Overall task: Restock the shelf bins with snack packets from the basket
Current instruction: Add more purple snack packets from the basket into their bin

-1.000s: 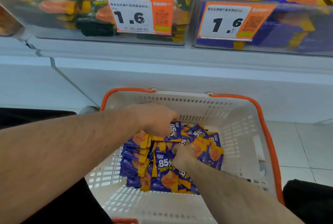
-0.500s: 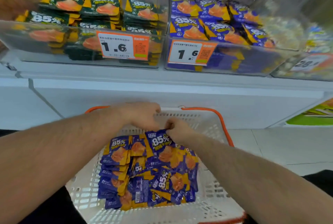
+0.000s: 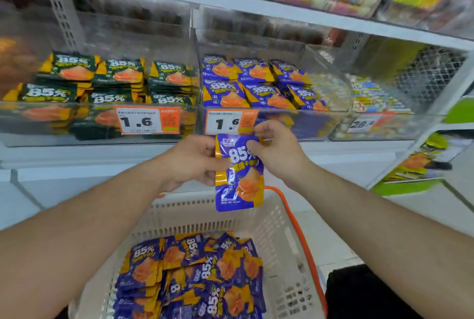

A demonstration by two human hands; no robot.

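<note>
- While both sets of fingers pinch it, the left hand [image 3: 191, 162] and right hand [image 3: 275, 150] hold one purple packet [image 3: 239, 177] upright above the basket [image 3: 279, 218].
- Step in hand, I judge: carrying it up to the shelf.
- Next it needs lifting over the clear front of the purple bin [image 3: 307, 124] (not the green-packet bin [image 3: 64, 121] beside it).
- More purple packets [image 3: 189, 275] wait in the basket.

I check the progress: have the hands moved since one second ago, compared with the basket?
Yes. Both the left hand and right hand rose out of the basket, holding a blue packet above its rim.
</note>
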